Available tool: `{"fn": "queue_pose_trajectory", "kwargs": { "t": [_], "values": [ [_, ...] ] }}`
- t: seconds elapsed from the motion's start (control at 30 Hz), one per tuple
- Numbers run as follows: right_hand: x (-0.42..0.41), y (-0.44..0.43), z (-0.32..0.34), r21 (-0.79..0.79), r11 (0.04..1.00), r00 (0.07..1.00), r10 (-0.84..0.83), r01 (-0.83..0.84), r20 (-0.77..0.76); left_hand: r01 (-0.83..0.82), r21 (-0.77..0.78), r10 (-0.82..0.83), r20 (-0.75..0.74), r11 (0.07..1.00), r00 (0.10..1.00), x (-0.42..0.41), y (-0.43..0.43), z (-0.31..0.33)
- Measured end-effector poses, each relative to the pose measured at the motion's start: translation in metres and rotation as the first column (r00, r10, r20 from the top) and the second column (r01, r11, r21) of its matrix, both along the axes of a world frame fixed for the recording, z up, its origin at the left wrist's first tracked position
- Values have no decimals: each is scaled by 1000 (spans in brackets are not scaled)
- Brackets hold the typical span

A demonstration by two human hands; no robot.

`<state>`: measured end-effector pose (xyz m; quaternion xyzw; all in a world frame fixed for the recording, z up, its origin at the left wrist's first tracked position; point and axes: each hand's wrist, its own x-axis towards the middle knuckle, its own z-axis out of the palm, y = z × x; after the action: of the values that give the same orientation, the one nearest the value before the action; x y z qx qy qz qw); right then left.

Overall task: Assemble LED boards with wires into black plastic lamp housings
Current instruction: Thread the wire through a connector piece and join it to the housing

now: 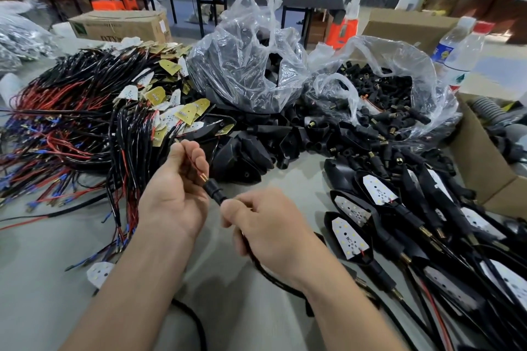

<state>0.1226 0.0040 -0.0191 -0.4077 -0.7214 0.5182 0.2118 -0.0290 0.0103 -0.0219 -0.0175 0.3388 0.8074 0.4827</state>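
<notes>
Centrally, above grey table (42, 279), noted one black rubber stem (215, 193) gripped by right hand (268, 225), fingers curled round it and its black cable (265, 269). Noted left hand (176, 194) pinching one red wire (194, 166), brass tip at stem mouth. Counted two clear bags (245, 65), two water bottles (467, 48), one loose LED board (99, 273) beside left forearm. Could not count wired boards (85, 122) heaped left, nor assembled lamps (379, 194) right.

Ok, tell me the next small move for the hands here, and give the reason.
Probably: the left hand draws the red wire onward through the brass end of the black stem, the right hand holding it steady. That hand pinches the wire right at that end, and the right hand grips the stem's other end.
</notes>
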Motion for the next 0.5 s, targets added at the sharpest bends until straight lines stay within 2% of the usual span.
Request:
{"fn": "queue_pose_trajectory", "kwargs": {
  "t": [0.07,0.13,0.23,0.3,0.37,0.43,0.47,0.5],
  "values": [
    [3,5,-3,158,987,992,-46,26,119,-30,4,30,-22,1000,999,-5,0,3],
    [5,6,-4,251,967,978,-89,41,186,-90,48,87,51,995,995,-15,-1,5],
    [13,5,-1,259,965,950,-46,-38,309,-170,149,140,188,974,972,-34,-4,9],
    [20,7,5,324,942,915,-57,-83,398,-209,196,169,205,958,964,-47,-7,10],
    [26,10,10,518,855,897,-218,-15,386,-230,226,196,164,947,967,-58,-10,11],
    [27,12,13,703,707,883,-377,80,278,-227,236,208,102,945,973,-66,-11,11],
    [27,13,14,740,668,872,-405,79,273,-221,227,212,66,948,975,-69,-12,11],
    [28,14,14,736,675,861,-407,58,305,-217,204,220,10,954,975,-72,-12,10]
  ]
}}
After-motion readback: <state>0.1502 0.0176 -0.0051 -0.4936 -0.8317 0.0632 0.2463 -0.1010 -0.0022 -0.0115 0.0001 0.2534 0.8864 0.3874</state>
